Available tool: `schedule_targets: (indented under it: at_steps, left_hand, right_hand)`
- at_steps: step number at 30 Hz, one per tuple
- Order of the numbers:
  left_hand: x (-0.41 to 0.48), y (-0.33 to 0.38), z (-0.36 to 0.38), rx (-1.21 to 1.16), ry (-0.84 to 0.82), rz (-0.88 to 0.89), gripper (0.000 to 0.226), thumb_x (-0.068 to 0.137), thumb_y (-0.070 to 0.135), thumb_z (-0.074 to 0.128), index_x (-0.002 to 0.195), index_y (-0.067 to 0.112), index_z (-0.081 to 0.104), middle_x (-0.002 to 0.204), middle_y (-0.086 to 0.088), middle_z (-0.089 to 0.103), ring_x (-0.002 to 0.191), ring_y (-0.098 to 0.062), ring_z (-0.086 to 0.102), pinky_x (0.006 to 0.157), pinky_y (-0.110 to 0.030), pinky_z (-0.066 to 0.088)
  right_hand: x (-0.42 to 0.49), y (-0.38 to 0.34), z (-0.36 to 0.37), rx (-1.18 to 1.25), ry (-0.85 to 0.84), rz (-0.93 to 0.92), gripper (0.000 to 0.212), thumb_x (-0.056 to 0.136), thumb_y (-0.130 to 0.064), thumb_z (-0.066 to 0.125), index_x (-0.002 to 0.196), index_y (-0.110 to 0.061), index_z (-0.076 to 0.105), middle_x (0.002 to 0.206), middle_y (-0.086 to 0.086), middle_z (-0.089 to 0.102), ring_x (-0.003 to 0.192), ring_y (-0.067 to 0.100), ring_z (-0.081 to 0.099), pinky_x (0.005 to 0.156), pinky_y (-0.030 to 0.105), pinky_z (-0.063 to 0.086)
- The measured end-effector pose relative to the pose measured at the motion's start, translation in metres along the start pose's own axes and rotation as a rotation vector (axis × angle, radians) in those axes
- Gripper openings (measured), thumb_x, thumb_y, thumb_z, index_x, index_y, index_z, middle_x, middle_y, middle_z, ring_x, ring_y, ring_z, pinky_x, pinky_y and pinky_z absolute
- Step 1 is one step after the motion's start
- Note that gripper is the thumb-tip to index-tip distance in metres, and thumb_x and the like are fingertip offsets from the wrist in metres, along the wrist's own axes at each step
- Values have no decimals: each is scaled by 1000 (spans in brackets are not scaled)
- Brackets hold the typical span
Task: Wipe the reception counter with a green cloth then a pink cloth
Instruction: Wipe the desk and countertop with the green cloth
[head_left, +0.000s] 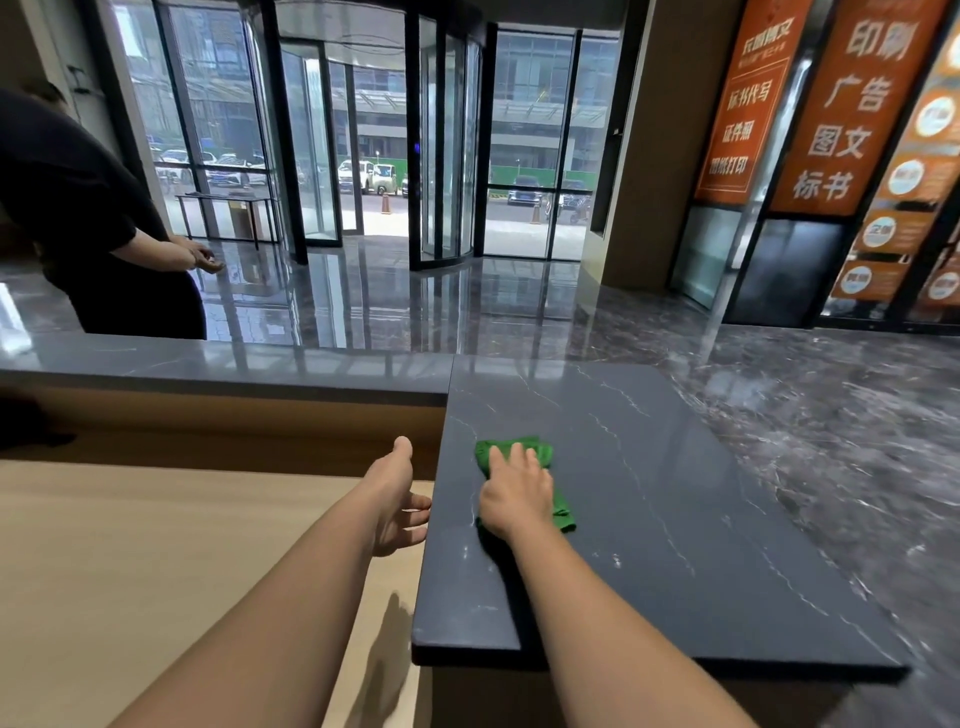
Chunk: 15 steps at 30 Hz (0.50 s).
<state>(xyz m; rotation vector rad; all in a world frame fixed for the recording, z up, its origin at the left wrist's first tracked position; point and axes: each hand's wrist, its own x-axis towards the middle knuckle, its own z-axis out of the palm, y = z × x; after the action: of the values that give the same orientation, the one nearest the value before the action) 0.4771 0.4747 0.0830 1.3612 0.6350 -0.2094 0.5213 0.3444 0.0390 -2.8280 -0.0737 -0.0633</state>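
Green crumpled cloth (540, 451) on veined stone counter (675, 493) under right hand (514, 493), fingers (517, 456) flat; left hand (397, 506) slack, empty.

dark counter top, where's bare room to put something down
Bare: the dark counter right of the green cloth out to its right edge, and the strip beyond the cloth. Crowded only near the left edge, where the right hand presses the cloth and the left hand is alongside.
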Motion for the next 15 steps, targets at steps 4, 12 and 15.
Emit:
schedule_targets:
  at_steps: [4, 12, 15]
  left_hand:
    - [0, -5, -5, -51, -6, 9, 63, 100, 54, 27, 146, 10, 28, 105, -22, 58, 95, -34, 61, 91, -48, 51]
    - [-7, -6, -1, 45, 44, 25, 59, 100, 54, 23, 118, 5, 51, 94, -16, 56, 78, -27, 57, 76, -39, 50]
    - [-12, -6, 4, 107, 60, 28, 55, 99, 55, 21, 111, 9, 49, 98, -16, 58, 82, -27, 57, 71, -36, 47]
  right_hand:
    - [-18, -45, 15, 32, -62, -130, 59, 99, -22, 41, 153, -21, 20, 162, 11, 6, 150, 28, 1, 121, 45, 4]
    - [-29, -33, 4, 13, -179, -441, 55, 99, -17, 40, 152, -27, 25, 163, 6, 11, 150, 24, 5, 120, 42, 9]
    - [-24, -5, -5, -7, -164, -427, 55, 100, -18, 37, 153, -28, 25, 163, 1, 12, 150, 19, 7, 120, 37, 10]
